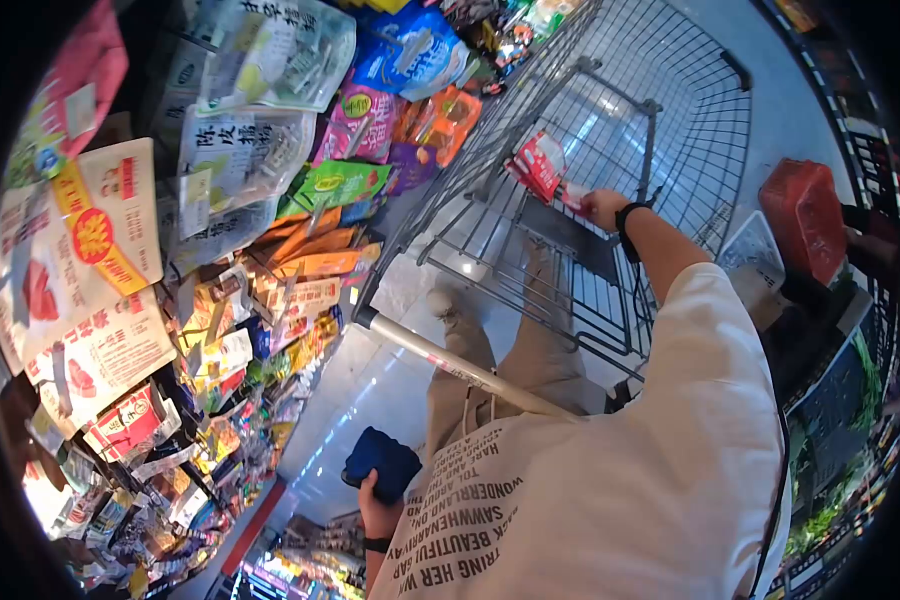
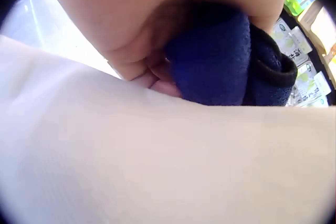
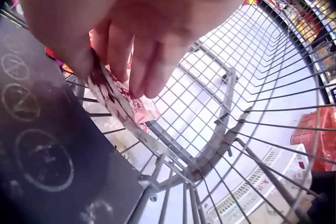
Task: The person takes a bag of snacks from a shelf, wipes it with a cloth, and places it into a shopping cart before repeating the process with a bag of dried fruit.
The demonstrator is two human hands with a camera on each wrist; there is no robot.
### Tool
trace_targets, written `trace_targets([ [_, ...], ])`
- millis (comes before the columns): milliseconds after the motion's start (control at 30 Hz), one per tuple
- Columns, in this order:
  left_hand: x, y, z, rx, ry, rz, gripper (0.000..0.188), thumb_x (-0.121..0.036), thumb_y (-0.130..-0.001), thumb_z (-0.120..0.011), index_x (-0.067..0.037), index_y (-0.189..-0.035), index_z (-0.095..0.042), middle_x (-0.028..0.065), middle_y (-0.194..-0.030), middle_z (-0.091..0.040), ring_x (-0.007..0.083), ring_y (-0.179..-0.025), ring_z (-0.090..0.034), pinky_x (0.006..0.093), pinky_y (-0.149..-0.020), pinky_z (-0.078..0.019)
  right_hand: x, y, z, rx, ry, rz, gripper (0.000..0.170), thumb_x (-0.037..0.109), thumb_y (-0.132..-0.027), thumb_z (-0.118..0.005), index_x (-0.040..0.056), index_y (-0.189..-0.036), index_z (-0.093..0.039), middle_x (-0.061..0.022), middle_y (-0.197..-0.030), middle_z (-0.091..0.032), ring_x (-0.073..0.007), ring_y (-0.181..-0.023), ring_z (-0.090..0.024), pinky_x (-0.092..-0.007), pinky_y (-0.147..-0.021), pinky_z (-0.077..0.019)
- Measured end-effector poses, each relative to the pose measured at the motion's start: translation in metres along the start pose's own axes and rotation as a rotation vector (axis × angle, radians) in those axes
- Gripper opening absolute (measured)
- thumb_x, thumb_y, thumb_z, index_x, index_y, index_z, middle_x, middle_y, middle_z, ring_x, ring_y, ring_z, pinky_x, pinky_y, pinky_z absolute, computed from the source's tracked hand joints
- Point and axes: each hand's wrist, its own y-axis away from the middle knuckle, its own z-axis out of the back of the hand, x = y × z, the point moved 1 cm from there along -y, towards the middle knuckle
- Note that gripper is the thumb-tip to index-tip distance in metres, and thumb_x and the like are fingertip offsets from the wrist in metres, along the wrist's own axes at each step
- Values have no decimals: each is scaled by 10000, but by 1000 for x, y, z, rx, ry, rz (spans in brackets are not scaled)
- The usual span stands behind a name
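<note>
A red and white snack package [image 1: 542,166] is pinched by my right hand [image 1: 604,209] inside the wire cart [image 1: 695,95], just above the dark panel [image 1: 573,238]. In the right wrist view the fingers of my right hand [image 3: 152,29] curl over the red and white package [image 3: 118,100] near the cart's wires. Down by my side, my left hand [image 1: 377,512] grips a dark blue cloth item [image 1: 384,462]. The left wrist view has my left hand [image 2: 136,14] with its fingers curled round the blue fabric [image 2: 212,58], partly hidden by a pale sleeve.
Shelves of hanging snack bags [image 1: 260,150] line the left side. The cart's handle [image 1: 470,370] crosses in front of my waist. A red basket [image 1: 802,220] and a white crate [image 1: 753,255] stand beyond the cart on the right, near another person's arm [image 1: 872,245].
</note>
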Motion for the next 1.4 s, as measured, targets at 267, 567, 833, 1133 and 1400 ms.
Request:
trace_targets([
  [267,-58,-39,3,405,-84,-379,555,-241,-918,-655,11,-1386,-492,138,-1354,-591,287,-1258,-567,438,-1127,-397,70,114,65,-364,-8,-101,237,234,-811,-662,54,-954,-719,-208,-905,-705,-392,-890,-678,-474,-783,-537],
  [567,-179,-29,0,1232,-186,-304,618,-273,-942,-572,31,-1452,-398,219,-1416,-532,362,-1299,-542,496,-1131,-392,381,397,98,-874,-427,281,217,133,-989,-590,-40,-1090,-674,-53,-879,-723,-101,-785,-627,-317,-719,-520],
  [833,-130,3,-45,2139,-100,187,797,-459,-800,-631,-14,-1437,-452,296,-1422,-498,337,-1300,-541,393,-1123,-386,518,490,-7,-828,-591,332,350,61,-994,-600,-46,-1322,-542,-49,-1124,-694,-76,-982,-637,-249,-850,-531],
  [1133,-44,13,34,1798,-486,117,723,-289,-882,-623,52,-1463,-359,256,-1410,-510,394,-1303,-522,503,-1122,-401,514,529,-117,-757,-990,630,812,421,-932,-678,51,-1549,-300,-146,-1323,-589,-186,-1217,-554,-357,-1018,-454],
  [1400,61,64,77,1515,-578,48,478,-103,-923,-644,-22,-1370,-497,123,-1279,-623,252,-1156,-628,407,-1032,-493,511,548,-254,-792,-1452,733,672,406,-970,-620,4,-1469,-418,-93,-1420,-531,-196,-1306,-501,-351,-1104,-378],
])
